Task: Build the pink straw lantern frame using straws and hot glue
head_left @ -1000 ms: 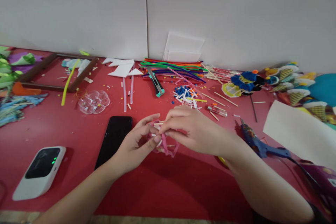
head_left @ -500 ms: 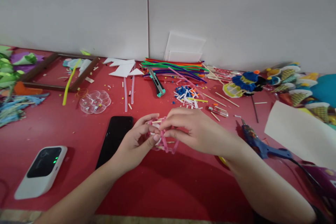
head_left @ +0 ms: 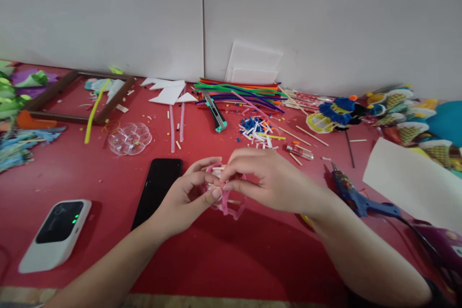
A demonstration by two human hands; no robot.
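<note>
Both of my hands meet at the middle of the red table (head_left: 224,260), holding a small frame of pink straw pieces and thin wooden sticks (head_left: 226,201). My left hand (head_left: 187,195) grips it from the left, thumb and fingers curled round it. My right hand (head_left: 269,180) pinches its top from the right, and its fingers hide much of the frame. The frame rests just above the tabletop.
A black phone (head_left: 158,187) lies left of my hands, a white pocket device (head_left: 54,235) further left. A blue glue gun (head_left: 355,197) and white sheet (head_left: 411,180) lie right. Behind are cut straw bits (head_left: 256,130), a utility knife (head_left: 215,114), pipe cleaners (head_left: 238,92), a clear tray (head_left: 129,138).
My hands have stayed in place; the fingers have shifted slightly on the pink straw frame, which sits a little lower now.
</note>
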